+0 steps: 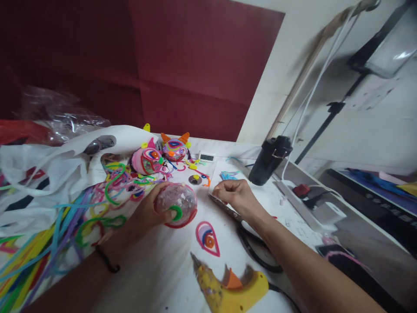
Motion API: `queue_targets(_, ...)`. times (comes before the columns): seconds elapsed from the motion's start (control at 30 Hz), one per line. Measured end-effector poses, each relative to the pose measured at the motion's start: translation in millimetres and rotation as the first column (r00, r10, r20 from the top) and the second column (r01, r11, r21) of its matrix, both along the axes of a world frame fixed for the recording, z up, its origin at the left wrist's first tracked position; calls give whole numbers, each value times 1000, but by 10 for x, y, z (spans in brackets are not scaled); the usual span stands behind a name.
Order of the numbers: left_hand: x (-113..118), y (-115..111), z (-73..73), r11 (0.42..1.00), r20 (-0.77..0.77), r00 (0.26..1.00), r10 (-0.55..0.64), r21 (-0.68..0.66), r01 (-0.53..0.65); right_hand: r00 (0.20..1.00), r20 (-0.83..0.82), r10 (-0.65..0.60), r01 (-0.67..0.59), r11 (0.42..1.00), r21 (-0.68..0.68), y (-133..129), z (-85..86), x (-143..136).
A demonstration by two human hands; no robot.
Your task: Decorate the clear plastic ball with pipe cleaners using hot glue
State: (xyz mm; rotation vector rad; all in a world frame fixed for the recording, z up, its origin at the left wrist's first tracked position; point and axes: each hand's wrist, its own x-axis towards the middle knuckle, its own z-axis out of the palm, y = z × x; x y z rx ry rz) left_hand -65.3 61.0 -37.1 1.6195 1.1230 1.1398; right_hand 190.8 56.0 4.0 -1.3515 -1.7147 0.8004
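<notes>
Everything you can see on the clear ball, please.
The ball is round and see-through, plastic-like, with cloudy patches and pale flecks. Fuzzy red-pink trim runs along its lower edge, and a green fuzzy ring sits low on the near side. The left hand grips it from the left, thumb at the ring; the right hand is clear of it. It's over the white tabletop; can't tell if it touches. No damage discernible.

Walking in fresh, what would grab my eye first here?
Probably the yellow glue gun at the near edge, its nozzle pointing toward a teardrop-shaped eye lying flat. Just beyond, the left hand holds a clear ball with a green ring. Farther back sit two colourful, eyed figures, one with orange horns, the other mostly pink.
</notes>
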Motion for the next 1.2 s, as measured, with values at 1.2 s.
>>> queue_targets(1.2, -7, -41, -11, 998, 151, 988, 9, -69, 2, 675, 582, 454, -380, 889, -254, -99, -162, -111)
